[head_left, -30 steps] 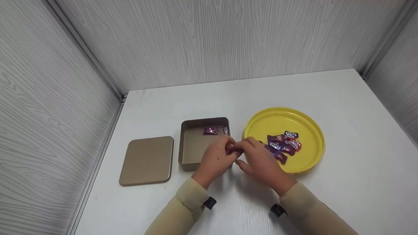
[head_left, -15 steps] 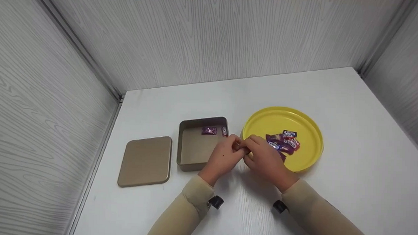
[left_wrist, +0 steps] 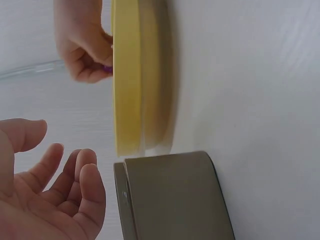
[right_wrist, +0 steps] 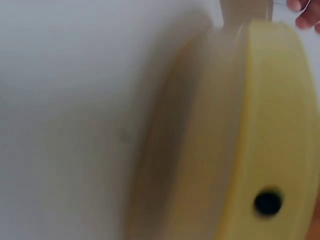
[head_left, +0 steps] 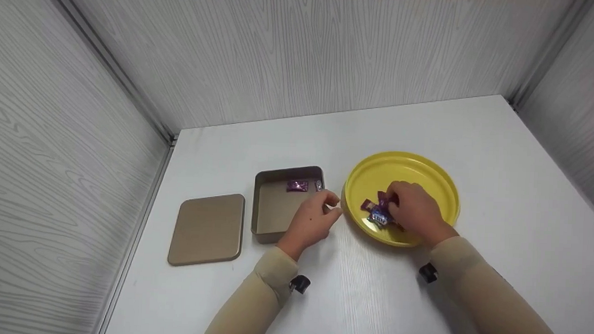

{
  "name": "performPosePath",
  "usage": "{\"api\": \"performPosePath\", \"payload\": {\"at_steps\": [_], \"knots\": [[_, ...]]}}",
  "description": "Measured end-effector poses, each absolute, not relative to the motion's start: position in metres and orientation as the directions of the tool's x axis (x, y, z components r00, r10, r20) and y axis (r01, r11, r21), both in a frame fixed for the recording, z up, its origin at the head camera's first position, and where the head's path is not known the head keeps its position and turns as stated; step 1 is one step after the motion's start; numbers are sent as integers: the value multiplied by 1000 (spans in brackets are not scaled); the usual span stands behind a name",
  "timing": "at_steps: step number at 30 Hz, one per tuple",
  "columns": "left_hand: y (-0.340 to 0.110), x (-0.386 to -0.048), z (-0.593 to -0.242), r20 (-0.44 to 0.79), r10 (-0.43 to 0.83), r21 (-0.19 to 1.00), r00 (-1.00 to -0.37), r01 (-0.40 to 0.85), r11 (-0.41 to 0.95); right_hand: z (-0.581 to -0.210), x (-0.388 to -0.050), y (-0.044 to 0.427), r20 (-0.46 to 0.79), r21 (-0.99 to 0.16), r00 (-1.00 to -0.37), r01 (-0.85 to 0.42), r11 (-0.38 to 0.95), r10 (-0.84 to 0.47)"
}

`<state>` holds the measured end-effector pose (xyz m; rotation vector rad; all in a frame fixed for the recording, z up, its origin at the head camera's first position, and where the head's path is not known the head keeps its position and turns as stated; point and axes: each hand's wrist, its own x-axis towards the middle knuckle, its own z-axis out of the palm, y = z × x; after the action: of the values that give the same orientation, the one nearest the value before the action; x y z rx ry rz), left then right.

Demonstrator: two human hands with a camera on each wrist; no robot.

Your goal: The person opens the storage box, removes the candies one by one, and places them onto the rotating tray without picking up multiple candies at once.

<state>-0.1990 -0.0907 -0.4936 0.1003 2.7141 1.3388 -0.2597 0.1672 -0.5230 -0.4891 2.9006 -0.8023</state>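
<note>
In the head view my right hand [head_left: 416,210] reaches into the yellow round tray [head_left: 451,192], its curled fingers over a pile of wrapped candies [head_left: 378,217]. A purple candy wrapper [left_wrist: 108,69] shows at those fingertips in the left wrist view, where they seem to pinch it. Part of the pile is hidden under this hand. My left hand [head_left: 311,222] hovers at the near right corner of the brown square tin [head_left: 263,225], fingers loosely bent with nothing between them. Inside the tin lie a purple candy [head_left: 297,186] and another small wrapped candy [head_left: 318,185].
Left of the tin, its flat brown lid [head_left: 207,229] lies on the white table [head_left: 288,142]. Grey wood-grain panels [head_left: 301,58] stand behind and at both sides. The tray's rim is close to the tin's right side.
My hands, together over the gap between tin and tray, have parted. The right has moved right into the tray and the candies there have shifted; the left has drawn slightly left.
</note>
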Motion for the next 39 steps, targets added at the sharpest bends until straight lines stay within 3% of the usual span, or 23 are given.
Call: {"api": "performPosePath", "payload": {"at_steps": [6,20,26,34,39], "knots": [[-96,-203,-497,-75,79,781,-994,-9,624,-527,-266,183,-77,-489,-952,-224,843,-298],[-123,-219,-508,-61,6,753,-998,-42,657,-532,-263,188,-11,-406,-956,-262,875,-292],[-140,-235,-517,-69,-5,641,-998,-48,766,-528,-259,185,13,-433,-962,-252,865,-274],[-148,-253,-527,-166,3,503,-986,-82,861,-522,-251,182,22,-455,-962,-254,854,-274],[-146,-259,-533,-106,2,366,-994,-37,930,-522,-250,184,36,-463,-957,-272,844,-289]]}}
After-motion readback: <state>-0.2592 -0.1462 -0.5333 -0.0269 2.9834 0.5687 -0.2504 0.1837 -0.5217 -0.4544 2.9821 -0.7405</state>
